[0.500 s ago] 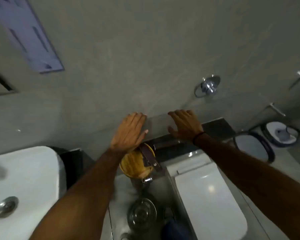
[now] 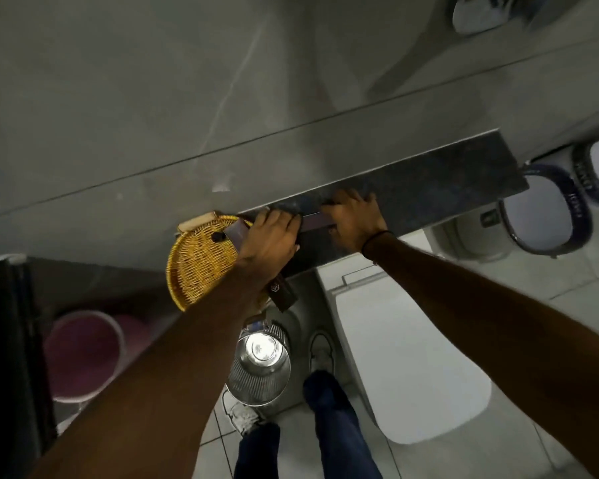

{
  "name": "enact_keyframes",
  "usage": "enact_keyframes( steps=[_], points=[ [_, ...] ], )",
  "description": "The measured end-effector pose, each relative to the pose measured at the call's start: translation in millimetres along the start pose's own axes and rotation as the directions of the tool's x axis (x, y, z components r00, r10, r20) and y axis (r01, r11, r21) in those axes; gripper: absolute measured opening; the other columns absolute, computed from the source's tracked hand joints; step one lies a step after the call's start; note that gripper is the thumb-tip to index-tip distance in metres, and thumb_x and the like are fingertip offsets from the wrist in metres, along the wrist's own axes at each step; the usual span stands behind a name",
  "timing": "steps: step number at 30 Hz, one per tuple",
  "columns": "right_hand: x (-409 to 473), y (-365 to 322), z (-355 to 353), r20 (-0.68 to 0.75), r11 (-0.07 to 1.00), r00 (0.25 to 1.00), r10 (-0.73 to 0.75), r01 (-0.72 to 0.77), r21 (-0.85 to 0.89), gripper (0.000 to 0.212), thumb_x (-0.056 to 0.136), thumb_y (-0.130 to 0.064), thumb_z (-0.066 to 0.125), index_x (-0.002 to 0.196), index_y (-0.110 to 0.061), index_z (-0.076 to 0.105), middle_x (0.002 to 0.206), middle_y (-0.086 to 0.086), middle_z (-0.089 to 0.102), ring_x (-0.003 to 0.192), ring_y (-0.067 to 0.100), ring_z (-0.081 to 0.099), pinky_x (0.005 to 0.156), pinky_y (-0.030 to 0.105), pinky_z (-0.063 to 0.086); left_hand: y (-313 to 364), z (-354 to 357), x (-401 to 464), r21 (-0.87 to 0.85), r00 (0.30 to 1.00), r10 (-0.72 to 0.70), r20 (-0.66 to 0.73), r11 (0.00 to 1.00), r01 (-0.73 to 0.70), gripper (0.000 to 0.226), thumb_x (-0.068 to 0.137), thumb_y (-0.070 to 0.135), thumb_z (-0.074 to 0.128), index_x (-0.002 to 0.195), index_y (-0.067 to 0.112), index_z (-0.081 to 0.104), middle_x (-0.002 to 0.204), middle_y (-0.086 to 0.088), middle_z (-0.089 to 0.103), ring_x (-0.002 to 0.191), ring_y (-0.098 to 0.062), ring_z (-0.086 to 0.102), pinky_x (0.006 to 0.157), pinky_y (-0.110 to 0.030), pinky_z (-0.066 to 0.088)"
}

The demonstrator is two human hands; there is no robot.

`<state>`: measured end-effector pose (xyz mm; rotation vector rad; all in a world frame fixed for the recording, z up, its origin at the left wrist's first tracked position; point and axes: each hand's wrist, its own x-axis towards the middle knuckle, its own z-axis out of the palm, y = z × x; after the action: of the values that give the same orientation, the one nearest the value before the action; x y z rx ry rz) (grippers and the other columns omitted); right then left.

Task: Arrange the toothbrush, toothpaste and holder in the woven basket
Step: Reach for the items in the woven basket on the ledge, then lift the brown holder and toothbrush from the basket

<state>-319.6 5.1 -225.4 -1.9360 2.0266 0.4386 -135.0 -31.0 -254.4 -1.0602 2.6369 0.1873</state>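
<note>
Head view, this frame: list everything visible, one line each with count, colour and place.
woven basket: 1, yellow, left end of the ledge, partly under the left arm
brown strap: 1, dark brown, hangs from the basket off the ledge edge
dark box: 1, dark, long, on the ledge between both hands
ledge: 1, dark grey stone, along the wall
toilet: 1, white, lid closed, below the ledge
metal bin: 1, silver, ribbed, floor left of the toilet
bucket: 1, pink, lower left floor
left hand: on the box's left end
right hand: on the box's right end
legs: 2, blue jeans, bottom centre
</note>
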Motion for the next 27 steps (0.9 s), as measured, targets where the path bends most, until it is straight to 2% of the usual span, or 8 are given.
enact_keyframes(
  steps=[6, 10, 13, 17, 20, 22, 24, 27],
  points=[
    [-9.1, 18.4, 3.4, -0.074, 0.988, 0.997, 0.017, -0.005, 0.156, 0.034, 0.089, -0.023, 0.069, 0.123, -0.025, 0.070, 0.135, 0.007, 0.061, 0.129, 0.034, 0.052, 0.102, 0.052, 0.049, 8.0, -2.1, 3.8, -0.340, 0.991, -0.089, -0.104, 0.939, 0.048, 0.048, 0.094, 0.023, 0.067, 0.140, 0.014, 0.057, 0.137, -0.008, 0.060, 0.126, -0.025, 0.056, 0.108, -0.039, 0.045],
    [-43.8, 20.4, -25.3, -0.163, 0.938, 0.984, 0.077, -0.016, 0.345, 0.041, 0.089, -0.025, 0.073, 0.130, -0.023, 0.068, 0.135, 0.008, 0.063, 0.129, 0.033, 0.054, 0.104, 0.052, 0.051, 10.2, -43.2, -32.3, -0.905, 0.897, -0.440, -0.037, 0.396, 0.157, 0.034, 0.092, 0.013, 0.074, 0.126, 0.012, 0.072, 0.122, -0.006, 0.072, 0.108, -0.012, 0.069, 0.093, -0.027, 0.059],
    [-75.5, 0.6, -56.9, -0.195, 0.920, 0.976, 0.092, -0.008, 0.393, 0.046, 0.087, -0.023, 0.076, 0.133, -0.023, 0.067, 0.135, 0.007, 0.064, 0.128, 0.032, 0.056, 0.103, 0.051, 0.053, 10.1, -76.9, -76.4, -0.989, 0.866, -0.480, 0.138, -0.015, 0.149, 0.036, 0.090, 0.002, 0.074, 0.126, 0.006, 0.072, 0.111, -0.014, 0.077, 0.079, -0.003, 0.076, 0.077, -0.016, 0.062],
    [-109.2, -41.4, -92.5, -0.241, 0.819, 0.932, 0.269, -0.090, 0.567, 0.065, 0.081, -0.022, 0.080, 0.141, -0.021, 0.056, 0.141, 0.009, 0.060, 0.131, 0.032, 0.054, 0.108, 0.053, 0.049, -0.8, -109.8, -135.1, -0.960, 0.806, -0.547, 0.225, -0.265, 0.088, 0.032, 0.093, 0.003, 0.072, 0.124, 0.001, 0.072, 0.094, -0.006, 0.081, 0.079, -0.018, 0.080, 0.080, -0.029, 0.066],
    [-136.4, -84.7, -106.2, -0.178, 0.519, 0.848, 0.498, -0.127, 0.845, 0.061, 0.078, -0.028, 0.083, 0.131, -0.012, 0.059, 0.127, 0.009, 0.066, 0.118, 0.025, 0.060, 0.101, 0.041, 0.052, -13.4, -122.0, -176.6, -0.924, 0.794, -0.554, 0.252, -0.382, 0.027, 0.035, 0.095, 0.002, 0.069, 0.129, -0.005, 0.068, 0.112, -0.021, 0.077, 0.086, -0.026, 0.078, 0.084, -0.033, 0.066],
    [-152.8, -113.4, -116.5, 0.067, 0.117, 0.841, 0.537, -0.153, 0.981, 0.048, 0.078, -0.030, 0.086, 0.115, -0.008, 0.066, 0.106, 0.004, 0.070, 0.096, 0.020, 0.068, 0.088, 0.035, 0.060, -20.7, -125.1, -204.6, -0.894, 0.811, -0.529, 0.250, -0.447, -0.016, 0.034, 0.095, 0.002, 0.068, 0.128, -0.004, 0.069, 0.113, -0.020, 0.077, 0.083, -0.023, 0.079, 0.078, -0.026, 0.066],
    [-164.9, -140.4, -131.1, 0.291, -0.299, 0.895, 0.337, -0.191, 0.935, 0.031, 0.084, -0.029, 0.083, 0.103, -0.009, 0.068, 0.092, 0.005, 0.069, 0.076, 0.016, 0.071, 0.068, 0.031, 0.064, -28.8, -129.2, -230.3, -0.863, 0.848, -0.474, 0.237, -0.504, -0.041, 0.034, 0.096, 0.003, 0.067, 0.129, -0.004, 0.068, 0.113, -0.021, 0.078, 0.083, -0.023, 0.080, 0.077, -0.024, 0.066],
    [-177.4, -170.1, -154.2, 0.306, -0.497, 0.933, 0.188, -0.178, 0.849, 0.014, 0.092, -0.020, 0.075, 0.093, -0.009, 0.066, 0.079, 0.008, 0.070, 0.053, 0.013, 0.071, 0.050, 0.025, 0.063, -41.4, -135.4, -259.9, -0.817, 0.896, -0.400, 0.192, -0.571, -0.080, 0.034, 0.098, 0.004, 0.064, 0.130, -0.006, 0.065, 0.111, -0.019, 0.080, 0.092, -0.027, 0.080, 0.082, -0.025, 0.065]
  ],
)
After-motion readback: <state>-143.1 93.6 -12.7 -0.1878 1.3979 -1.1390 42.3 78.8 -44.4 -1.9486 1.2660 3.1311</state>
